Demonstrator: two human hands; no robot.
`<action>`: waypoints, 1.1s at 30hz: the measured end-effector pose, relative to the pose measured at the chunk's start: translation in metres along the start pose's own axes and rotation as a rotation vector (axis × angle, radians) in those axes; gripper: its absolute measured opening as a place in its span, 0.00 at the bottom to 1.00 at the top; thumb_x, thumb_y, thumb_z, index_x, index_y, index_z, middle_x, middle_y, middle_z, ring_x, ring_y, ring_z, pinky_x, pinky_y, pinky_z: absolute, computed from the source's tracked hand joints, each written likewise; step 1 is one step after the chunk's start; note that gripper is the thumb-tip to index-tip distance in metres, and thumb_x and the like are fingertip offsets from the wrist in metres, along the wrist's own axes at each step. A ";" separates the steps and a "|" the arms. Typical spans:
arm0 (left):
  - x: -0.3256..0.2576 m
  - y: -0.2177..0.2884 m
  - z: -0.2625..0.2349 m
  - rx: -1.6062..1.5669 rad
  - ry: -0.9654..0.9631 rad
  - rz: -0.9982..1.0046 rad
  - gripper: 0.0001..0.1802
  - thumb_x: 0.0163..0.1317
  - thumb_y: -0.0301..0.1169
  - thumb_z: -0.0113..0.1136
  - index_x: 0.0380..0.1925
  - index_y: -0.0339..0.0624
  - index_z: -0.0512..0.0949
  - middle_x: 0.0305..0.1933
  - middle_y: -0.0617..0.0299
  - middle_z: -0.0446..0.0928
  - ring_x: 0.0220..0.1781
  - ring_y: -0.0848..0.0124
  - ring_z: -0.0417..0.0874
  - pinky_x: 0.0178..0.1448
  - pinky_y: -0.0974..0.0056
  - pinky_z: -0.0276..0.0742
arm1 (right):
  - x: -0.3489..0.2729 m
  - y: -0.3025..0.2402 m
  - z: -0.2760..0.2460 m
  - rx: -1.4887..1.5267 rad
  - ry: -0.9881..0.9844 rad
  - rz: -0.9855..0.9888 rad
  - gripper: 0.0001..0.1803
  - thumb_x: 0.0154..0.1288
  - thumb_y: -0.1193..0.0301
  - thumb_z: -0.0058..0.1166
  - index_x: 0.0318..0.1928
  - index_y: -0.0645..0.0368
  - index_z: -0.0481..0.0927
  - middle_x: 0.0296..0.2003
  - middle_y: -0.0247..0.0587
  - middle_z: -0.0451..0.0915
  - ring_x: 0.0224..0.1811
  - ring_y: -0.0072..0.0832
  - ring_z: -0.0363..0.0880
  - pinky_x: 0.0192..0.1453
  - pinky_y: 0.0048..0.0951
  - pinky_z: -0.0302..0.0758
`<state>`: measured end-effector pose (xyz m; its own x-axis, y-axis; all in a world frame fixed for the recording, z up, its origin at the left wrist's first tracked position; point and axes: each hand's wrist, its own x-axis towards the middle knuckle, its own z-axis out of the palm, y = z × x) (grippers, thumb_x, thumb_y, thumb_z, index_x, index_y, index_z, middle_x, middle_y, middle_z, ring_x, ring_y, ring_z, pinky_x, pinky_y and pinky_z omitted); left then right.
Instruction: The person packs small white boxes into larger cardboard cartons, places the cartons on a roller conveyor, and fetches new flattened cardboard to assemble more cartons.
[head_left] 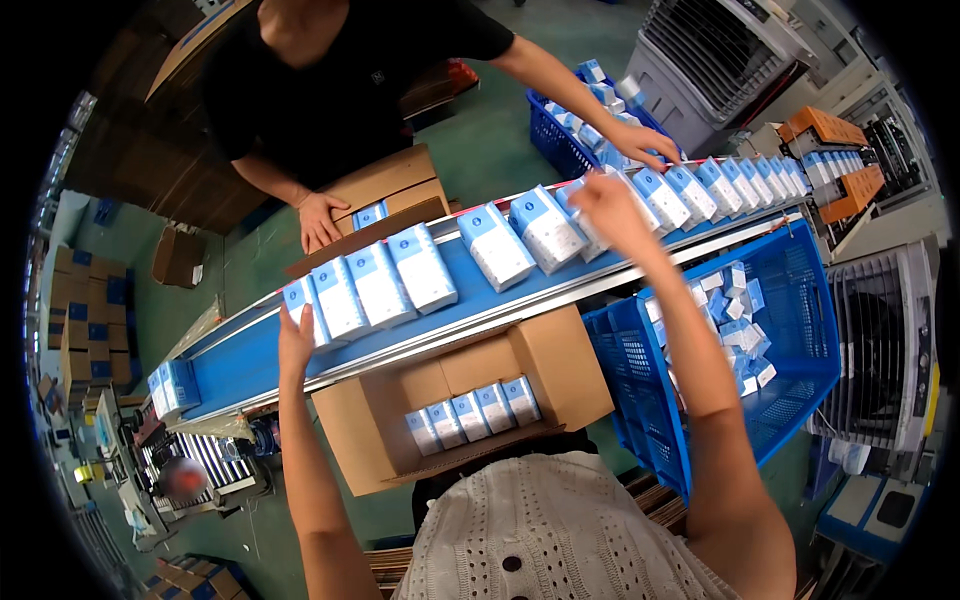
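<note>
In the head view, a blue conveyor belt [250, 355] runs diagonally from lower left to upper right, carrying white-and-blue cartons [378, 283] flat so they ride steadily. The left hand [294, 340] reaches open to the carton at the belt's near edge, gripping nothing. The right hand [607, 205] touches a carton [580, 222] at upper centre; whether it grips, I cannot tell. Below centre, an open cardboard box [560, 365] holds four cartons upright, within easy reach.

Bright, even overhead light, soft shadows; fisheye bends edges, corners black, slight blur.

White-blue boxes [378, 285] lying flat, side by side, on blue belt [240, 360].
</note>
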<state>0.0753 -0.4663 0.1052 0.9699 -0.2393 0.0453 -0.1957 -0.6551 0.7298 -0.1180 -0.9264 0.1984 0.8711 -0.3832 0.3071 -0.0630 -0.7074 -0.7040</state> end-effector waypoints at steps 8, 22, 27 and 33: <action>0.004 0.032 0.007 -0.035 -0.098 -0.033 0.30 0.60 0.43 0.50 0.56 0.33 0.59 0.48 0.46 0.72 0.50 0.60 0.74 0.53 0.64 0.67 | -0.025 -0.026 0.128 0.043 -0.108 0.101 0.09 0.55 0.74 0.48 0.22 0.67 0.69 0.23 0.59 0.71 0.30 0.54 0.71 0.34 0.44 0.67; 0.010 -0.016 -0.049 -0.080 -0.083 -0.047 0.29 0.60 0.42 0.51 0.57 0.35 0.61 0.50 0.48 0.72 0.53 0.63 0.72 0.56 0.65 0.64 | 0.011 -0.050 0.184 0.387 -0.302 0.407 0.16 0.49 0.73 0.59 0.17 0.62 0.64 0.14 0.38 0.67 0.20 0.29 0.75 0.26 0.30 0.70; 0.012 -0.015 -0.060 -0.093 -0.152 -0.066 0.32 0.59 0.43 0.51 0.58 0.34 0.59 0.51 0.45 0.71 0.54 0.60 0.71 0.57 0.64 0.63 | 0.008 -0.083 0.195 0.024 -0.337 0.178 0.13 0.49 0.67 0.60 0.28 0.67 0.76 0.22 0.47 0.75 0.29 0.38 0.76 0.35 0.37 0.70; 0.009 -0.026 -0.053 0.033 -0.097 -0.073 0.38 0.57 0.48 0.52 0.58 0.29 0.56 0.50 0.38 0.70 0.55 0.52 0.70 0.58 0.62 0.63 | -0.021 -0.146 0.235 -0.307 -0.218 -0.339 0.09 0.42 0.83 0.47 0.28 0.67 0.76 0.29 0.52 0.74 0.40 0.44 0.70 0.46 0.33 0.69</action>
<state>0.0966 -0.4130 0.1227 0.9634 -0.2573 -0.0749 -0.1312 -0.6965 0.7055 -0.0127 -0.6756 0.1439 0.9470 0.0079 0.3213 0.1289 -0.9251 -0.3572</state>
